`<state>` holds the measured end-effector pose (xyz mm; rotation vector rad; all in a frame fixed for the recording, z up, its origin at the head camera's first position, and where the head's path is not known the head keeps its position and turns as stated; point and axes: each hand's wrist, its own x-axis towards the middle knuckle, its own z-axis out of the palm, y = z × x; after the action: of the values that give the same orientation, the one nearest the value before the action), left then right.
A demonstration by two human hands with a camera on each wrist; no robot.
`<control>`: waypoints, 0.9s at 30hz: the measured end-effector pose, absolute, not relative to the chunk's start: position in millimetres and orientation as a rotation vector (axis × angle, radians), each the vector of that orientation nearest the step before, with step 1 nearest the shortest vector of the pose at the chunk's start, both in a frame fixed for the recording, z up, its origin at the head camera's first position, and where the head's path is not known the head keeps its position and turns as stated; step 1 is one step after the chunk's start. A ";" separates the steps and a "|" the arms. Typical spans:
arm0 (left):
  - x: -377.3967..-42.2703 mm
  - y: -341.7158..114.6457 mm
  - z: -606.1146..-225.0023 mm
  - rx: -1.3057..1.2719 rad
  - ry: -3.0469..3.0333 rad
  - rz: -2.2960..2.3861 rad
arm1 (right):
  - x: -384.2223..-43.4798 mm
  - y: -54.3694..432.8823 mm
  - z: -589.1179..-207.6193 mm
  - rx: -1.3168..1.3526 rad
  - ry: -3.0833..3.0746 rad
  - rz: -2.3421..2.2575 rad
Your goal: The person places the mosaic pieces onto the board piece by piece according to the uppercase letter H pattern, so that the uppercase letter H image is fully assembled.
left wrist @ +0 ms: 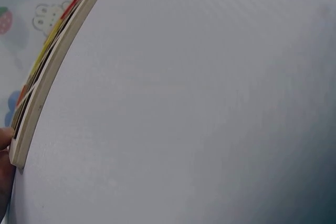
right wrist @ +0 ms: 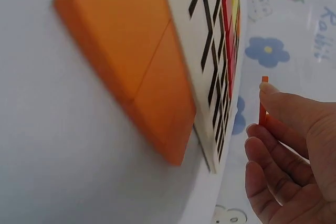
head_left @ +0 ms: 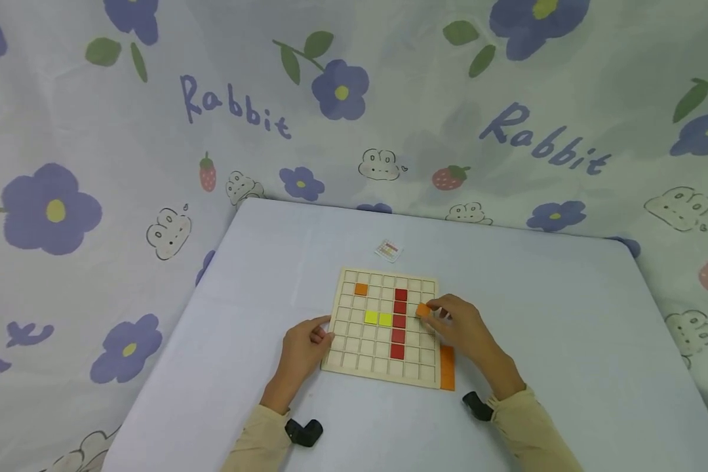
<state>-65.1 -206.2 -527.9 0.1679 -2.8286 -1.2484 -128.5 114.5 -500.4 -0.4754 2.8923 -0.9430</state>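
Note:
A square wooden grid board (head_left: pixel 354 362) lies on the white table. My left hand (head_left: pixel 302 347) holds its left edge, fingertips and thumb at the rim; only a bit of that hand shows in the left wrist view. Between thumb and finger, my right hand (head_left: pixel 465 326) pinches a thin orange tile (right wrist: pixel 262 109), held on edge over the board's right side. A column of several red tiles (head_left: pixel 399 321) sits in the grid. Two yellow tiles (head_left: pixel 378 318) adjoin it on the left, and a single orange tile (head_left: pixel 361 289) lies near the upper left.
Along the board's lower right edge lies a row of orange tiles (head_left: pixel 447 368), placed side by side. A small printed card (head_left: pixel 389 250) with a grid pattern rests beyond the board. Behind the table (head_left: pixel 543 288) hangs a flowered curtain (head_left: pixel 342 137).

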 end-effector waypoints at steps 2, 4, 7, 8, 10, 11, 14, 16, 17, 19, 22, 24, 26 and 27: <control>-65.2 -206.3 -528.0 0.175 -2.829 -1.241 | -131.2 107.6 -499.9 -0.512 2.871 -0.941; -65.3 -206.3 -528.0 0.185 -2.831 -1.236 | -132.9 100.8 -499.3 -0.527 2.852 -0.935; -65.1 -206.3 -527.9 0.192 -2.834 -1.237 | -134.2 91.8 -499.6 -0.518 2.809 -0.946; -65.1 -206.3 -527.7 0.194 -2.835 -1.240 | -134.3 89.3 -500.3 -0.517 2.795 -0.955; -65.1 -206.1 -527.5 0.197 -2.838 -1.245 | -134.2 83.9 -500.8 -0.505 2.774 -0.978; -65.3 -205.9 -527.2 0.197 -2.838 -1.247 | -134.1 81.3 -501.0 -0.512 2.766 -0.993; -65.8 -205.3 -526.8 0.193 -2.838 -1.261 | -134.1 72.7 -502.0 -0.561 2.769 -1.009; -66.2 -205.0 -526.9 0.188 -2.834 -1.272 | -134.2 65.6 -501.1 -0.602 2.784 -0.999; -66.5 -205.0 -527.2 0.185 -2.832 -1.275 | -134.3 61.8 -500.4 -0.621 2.791 -0.989; -66.6 -205.1 -527.7 0.186 -2.832 -1.276 | -134.7 54.6 -499.1 -0.653 2.809 -0.952; -66.4 -205.2 -527.6 0.194 -2.831 -1.269 | -134.4 45.8 -496.3 -0.680 2.819 -0.917; -65.9 -205.0 -527.8 0.195 -2.832 -1.259 | -134.5 41.8 -495.4 -0.684 2.820 -0.902; -65.7 -204.9 -528.0 0.203 -2.833 -1.258 | -134.9 38.7 -494.5 -0.684 2.819 -0.900; -65.6 -204.8 -528.3 0.205 -2.834 -1.257 | -135.5 37.2 -494.5 -0.692 2.822 -0.895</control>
<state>-65.6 -204.8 -528.3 0.2054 -2.8341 -1.2568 -135.5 37.2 -494.5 -0.6924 2.8224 -0.8952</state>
